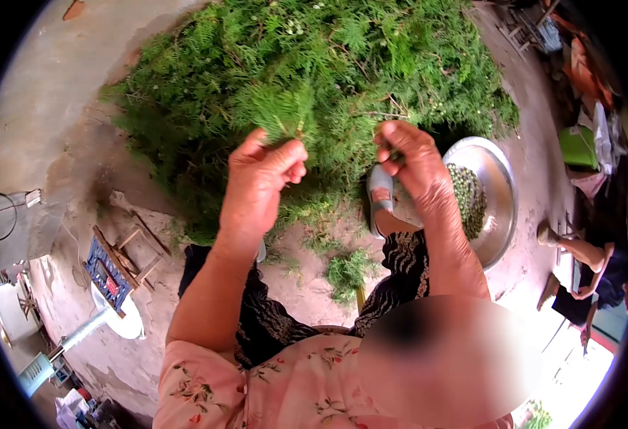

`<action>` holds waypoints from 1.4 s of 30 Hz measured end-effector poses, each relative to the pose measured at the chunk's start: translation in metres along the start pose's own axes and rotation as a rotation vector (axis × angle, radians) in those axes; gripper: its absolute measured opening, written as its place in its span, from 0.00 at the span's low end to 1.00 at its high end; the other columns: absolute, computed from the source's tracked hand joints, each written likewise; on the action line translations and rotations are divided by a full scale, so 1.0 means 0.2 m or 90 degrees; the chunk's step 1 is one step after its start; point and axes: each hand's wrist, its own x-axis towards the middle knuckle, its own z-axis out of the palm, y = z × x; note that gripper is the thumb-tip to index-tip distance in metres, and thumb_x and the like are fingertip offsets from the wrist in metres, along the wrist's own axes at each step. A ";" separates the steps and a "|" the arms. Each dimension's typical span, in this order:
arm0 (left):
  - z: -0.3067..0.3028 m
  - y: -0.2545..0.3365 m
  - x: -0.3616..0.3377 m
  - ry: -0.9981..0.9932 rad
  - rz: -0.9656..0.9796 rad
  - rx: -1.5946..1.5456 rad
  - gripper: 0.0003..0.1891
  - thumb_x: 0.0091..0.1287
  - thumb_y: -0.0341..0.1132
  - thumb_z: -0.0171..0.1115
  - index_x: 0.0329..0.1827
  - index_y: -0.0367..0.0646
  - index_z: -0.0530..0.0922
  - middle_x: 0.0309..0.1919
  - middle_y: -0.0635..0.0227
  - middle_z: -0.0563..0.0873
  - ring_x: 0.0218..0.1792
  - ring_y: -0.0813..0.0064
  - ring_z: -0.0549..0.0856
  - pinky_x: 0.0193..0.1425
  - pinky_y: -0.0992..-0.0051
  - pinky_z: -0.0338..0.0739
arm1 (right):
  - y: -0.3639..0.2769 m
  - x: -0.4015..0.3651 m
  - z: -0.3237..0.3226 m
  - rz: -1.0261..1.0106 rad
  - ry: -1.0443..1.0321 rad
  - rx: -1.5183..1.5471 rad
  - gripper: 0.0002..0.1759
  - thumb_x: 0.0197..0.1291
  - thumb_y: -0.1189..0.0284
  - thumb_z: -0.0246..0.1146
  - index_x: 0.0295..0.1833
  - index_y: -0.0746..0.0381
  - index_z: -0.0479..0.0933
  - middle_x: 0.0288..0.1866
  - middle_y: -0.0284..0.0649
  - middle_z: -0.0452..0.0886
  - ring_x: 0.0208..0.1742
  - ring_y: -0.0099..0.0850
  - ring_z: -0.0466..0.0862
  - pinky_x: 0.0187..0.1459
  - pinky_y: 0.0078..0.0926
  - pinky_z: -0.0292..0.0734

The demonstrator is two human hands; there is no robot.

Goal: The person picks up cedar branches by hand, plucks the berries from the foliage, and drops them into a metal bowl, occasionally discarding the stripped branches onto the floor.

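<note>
My left hand (pixel 258 175) is closed, thumb against fingers, on the stem of a feathery green conifer sprig (pixel 279 111) that points away from me. My right hand (pixel 415 156) is curled with thumb and fingertips together; whatever it may hold is hidden. In front of both hands spreads a large heap of cut conifer branches (pixel 385 50), with flat scale-like foliage. Beside my right forearm stands a wide metal basin (pixel 498 193), partly filled with small round green pieces (pixel 469 204), which look like cones or seeds.
Loose green scraps (pixel 349 273) lie on the floor between my feet. A small wooden stool (pixel 139 254) and a standing fan (pixel 114 318) are at left. At right, another person's leg (pixel 585 254) shows near a green container (pixel 577 146) and plastic bags (pixel 601 136).
</note>
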 end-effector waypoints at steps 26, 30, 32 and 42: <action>0.01 0.00 0.00 0.052 -0.090 0.084 0.05 0.62 0.33 0.62 0.34 0.40 0.78 0.30 0.67 0.83 0.28 0.78 0.81 0.34 0.79 0.73 | 0.62 0.11 -1.73 0.195 0.690 -0.710 0.15 0.51 0.61 0.62 0.43 0.58 0.80 0.40 0.37 0.83 0.40 0.31 0.82 0.37 0.29 0.76; 0.03 0.01 -0.01 0.023 -0.050 0.175 0.05 0.60 0.30 0.64 0.29 0.40 0.77 0.28 0.67 0.83 0.27 0.77 0.82 0.31 0.80 0.73 | 0.49 0.09 -1.51 -0.148 0.645 -0.739 0.22 0.52 0.57 0.64 0.48 0.60 0.79 0.41 0.39 0.82 0.43 0.28 0.81 0.42 0.27 0.76; 0.01 -0.03 0.01 0.010 -0.023 0.214 0.07 0.60 0.29 0.64 0.25 0.41 0.75 0.25 0.67 0.83 0.24 0.78 0.82 0.28 0.79 0.73 | 0.26 0.04 -1.10 -0.067 0.479 -0.272 0.21 0.54 0.60 0.63 0.48 0.64 0.77 0.42 0.39 0.81 0.44 0.32 0.81 0.39 0.31 0.75; -0.02 -0.11 -0.02 -0.234 0.026 0.736 0.15 0.58 0.32 0.64 0.19 0.39 0.67 0.19 0.70 0.79 0.21 0.82 0.79 0.22 0.79 0.70 | 0.09 -0.15 0.14 -0.116 -0.156 -0.015 0.12 0.59 0.70 0.62 0.47 0.63 0.79 0.33 0.35 0.83 0.29 0.20 0.81 0.31 0.16 0.76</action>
